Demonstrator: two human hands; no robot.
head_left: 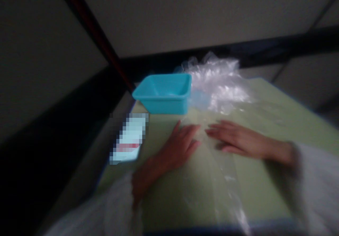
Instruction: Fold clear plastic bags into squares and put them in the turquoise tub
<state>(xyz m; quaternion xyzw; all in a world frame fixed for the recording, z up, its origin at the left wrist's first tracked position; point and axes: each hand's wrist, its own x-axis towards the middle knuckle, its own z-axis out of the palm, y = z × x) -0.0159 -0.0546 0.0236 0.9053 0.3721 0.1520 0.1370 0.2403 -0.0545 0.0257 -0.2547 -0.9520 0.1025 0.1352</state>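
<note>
A strip of clear plastic film (225, 179) runs down the green tabletop toward me, creased and shiny near the front edge. My left hand (182, 142) rests low over the film's left side, fingers spread, with nothing visible in it. From the right, my right hand (233, 137) reaches over the film with its fingers stretched out flat, and its fingertips come close to those of the left. Both hands are slightly blurred. Beyond them lies a crumpled heap of clear plastic (222, 80), beside a turquoise plastic basin (164, 103).
On the left edge of the green table (265, 119) lies a bright, pixelated flat object (131, 137), its details hidden. A dark red pole (92, 28) slants behind the table's far left corner. A pale wall (198, 17) with a dark band stands behind.
</note>
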